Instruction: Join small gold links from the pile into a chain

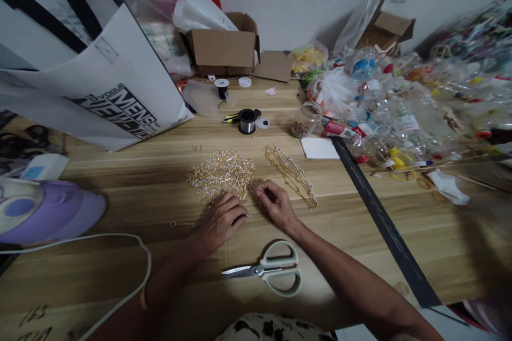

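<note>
My left hand (224, 219) is closed, fingers curled, at the front edge of a pile of gold and clear beaded links (224, 173). A thin beaded chain (184, 224) with a ring at its end runs under this hand from the left, and a tiny shiny bit shows at the fingertips. Just right of the pile, my right hand (277, 203) pinches thumb and forefinger together; what is between them is too small to make out. Finished-looking gold bead chains (292, 176) lie beyond it. Scissors (266, 269) with pale handles rest between my forearms.
Behind the pile stand a wire spool (247, 121) and a dark thread spool (221, 88). A jar of beads (304, 120) and heaped plastic bottles (404, 112) fill the right. A large paper bag (120, 85), a purple device (52, 210) and a white cable (146, 256) are left.
</note>
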Demonstrator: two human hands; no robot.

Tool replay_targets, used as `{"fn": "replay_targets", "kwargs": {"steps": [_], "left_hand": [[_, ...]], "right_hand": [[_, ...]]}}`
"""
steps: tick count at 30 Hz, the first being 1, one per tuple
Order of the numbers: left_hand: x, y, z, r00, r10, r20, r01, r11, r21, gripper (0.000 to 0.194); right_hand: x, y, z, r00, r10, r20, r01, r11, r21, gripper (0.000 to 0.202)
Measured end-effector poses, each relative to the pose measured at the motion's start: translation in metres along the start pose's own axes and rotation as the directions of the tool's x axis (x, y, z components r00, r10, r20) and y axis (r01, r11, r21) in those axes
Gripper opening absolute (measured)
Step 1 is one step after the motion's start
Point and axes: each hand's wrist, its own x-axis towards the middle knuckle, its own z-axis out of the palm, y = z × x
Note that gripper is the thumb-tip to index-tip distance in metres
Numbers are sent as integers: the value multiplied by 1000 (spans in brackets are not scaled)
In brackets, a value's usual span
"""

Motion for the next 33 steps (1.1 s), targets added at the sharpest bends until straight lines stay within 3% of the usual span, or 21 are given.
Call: {"fn": "replay_targets", "kwargs": {"steps": [33], "left_hand": [[2, 3, 0, 1000, 12, 7, -12, 1000, -7, 15]], "right_hand": [[0, 0, 0, 1000, -14, 12, 15, 1000, -24, 19]]}}
